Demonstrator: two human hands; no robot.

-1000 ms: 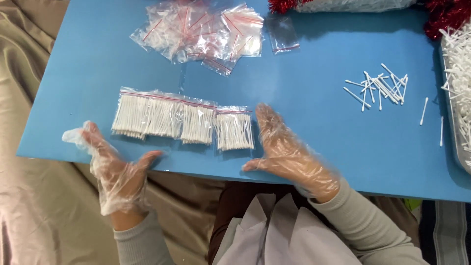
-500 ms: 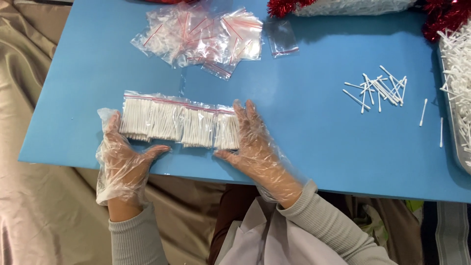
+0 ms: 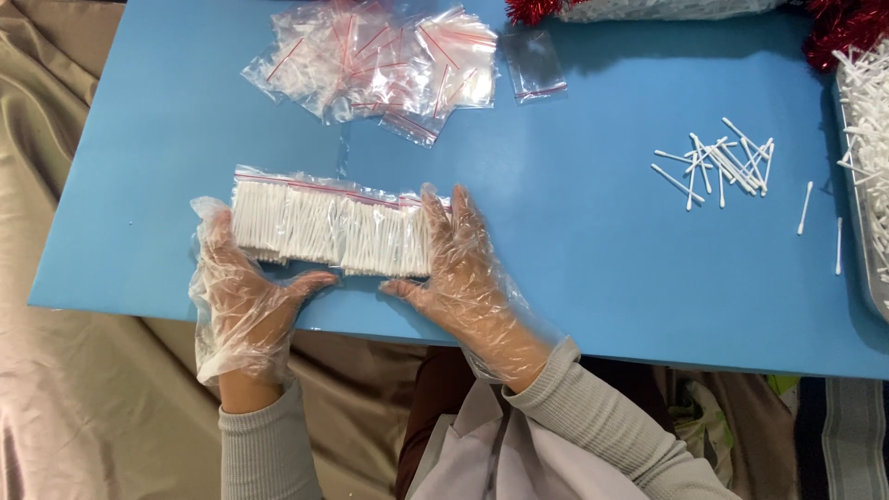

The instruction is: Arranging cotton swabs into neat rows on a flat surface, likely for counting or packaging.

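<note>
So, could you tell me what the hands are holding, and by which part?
The left hand and right hand press against the two ends of the row of filled swab bags; nothing is lifted.

Empty little bags (image 3: 370, 65) lie up top on the blue table (image 3: 593, 259). Loose white swabs (image 3: 718, 165) sit near a tray (image 3: 866, 231).

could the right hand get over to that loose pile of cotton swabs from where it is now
Probably yes. The right hand rests at the end of the row of filled swab bags, and only bare blue table lies between it and the loose cotton swabs further to its right.
</note>
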